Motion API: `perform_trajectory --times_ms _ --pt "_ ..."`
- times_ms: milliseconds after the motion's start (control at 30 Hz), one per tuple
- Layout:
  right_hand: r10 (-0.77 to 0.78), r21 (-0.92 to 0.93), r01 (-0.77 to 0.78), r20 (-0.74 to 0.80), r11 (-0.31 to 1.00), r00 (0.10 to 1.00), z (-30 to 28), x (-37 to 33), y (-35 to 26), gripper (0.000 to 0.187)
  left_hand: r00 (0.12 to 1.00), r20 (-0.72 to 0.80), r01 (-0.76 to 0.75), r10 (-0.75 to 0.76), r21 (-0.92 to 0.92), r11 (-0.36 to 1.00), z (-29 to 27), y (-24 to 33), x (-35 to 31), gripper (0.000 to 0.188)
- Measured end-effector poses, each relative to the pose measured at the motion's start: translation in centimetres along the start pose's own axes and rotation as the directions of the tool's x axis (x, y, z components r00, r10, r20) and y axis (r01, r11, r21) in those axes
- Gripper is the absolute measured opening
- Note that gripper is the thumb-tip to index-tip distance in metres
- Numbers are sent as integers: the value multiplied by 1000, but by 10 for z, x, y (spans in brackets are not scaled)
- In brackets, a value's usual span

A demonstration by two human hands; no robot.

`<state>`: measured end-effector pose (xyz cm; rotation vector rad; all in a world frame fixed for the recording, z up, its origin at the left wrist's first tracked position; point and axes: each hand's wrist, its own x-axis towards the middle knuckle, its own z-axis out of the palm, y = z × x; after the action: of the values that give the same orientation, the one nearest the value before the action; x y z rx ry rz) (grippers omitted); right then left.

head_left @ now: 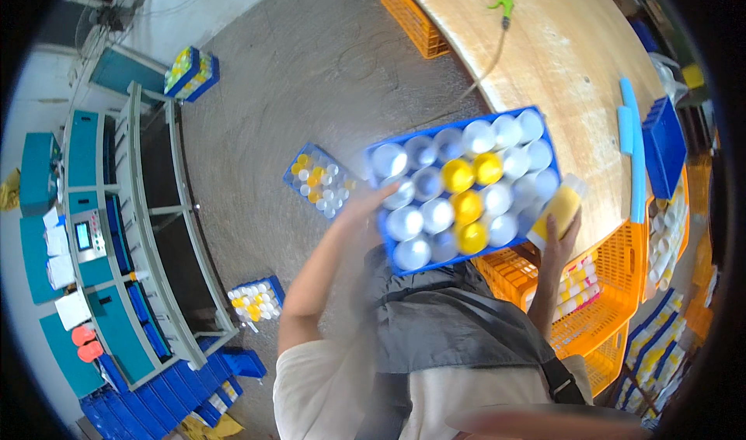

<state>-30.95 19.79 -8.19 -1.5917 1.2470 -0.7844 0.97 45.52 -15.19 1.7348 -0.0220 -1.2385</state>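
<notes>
A blue crate (475, 267) is tilted up in front of my body, packed with several round white and translucent cylinders and a few yellow ones (458, 175). My left hand (371, 205) grips the crate's left side, its thumb over the rim; the other fingers are hidden or blurred. At the crate's right side, my right hand (562, 236) is wrapped around a yellow cylinder with clear ends (561, 209). That cylinder lies close against the crate's edge; whether the hand also bears the crate I cannot tell.
A wooden table (544, 44) with a green air gun (503, 5) stands ahead and right. Orange baskets (614, 285) are beside my right arm. On the floor at left lie filled blue crates (289, 177), near a teal machine (85, 199) with a grey frame.
</notes>
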Motion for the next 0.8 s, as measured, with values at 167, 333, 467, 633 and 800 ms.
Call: perform_trajectory --times_ms 167,333,467,633,800 --pt "-3 -14 8 292 1000 957 132 -20 -30 72 935 -327 156 -139 25 987 -174 -103 -26 33" --pt "12 -124 64 531 990 848 284 -38 -59 74 784 -302 275 -542 -615 739 -277 -244 7 32" --pt "102 -209 50 656 977 748 376 -56 -53 78 685 -327 -32 -651 -906 422 -325 -322 124 41" --pt "169 -291 45 668 956 725 416 -69 -14 80 404 -352 -275 -844 -927 255 -359 -381 308 45" --pt "297 -502 56 594 863 748 434 -70 9 85 690 -200 -214 -696 -974 67 -359 -467 375 61"
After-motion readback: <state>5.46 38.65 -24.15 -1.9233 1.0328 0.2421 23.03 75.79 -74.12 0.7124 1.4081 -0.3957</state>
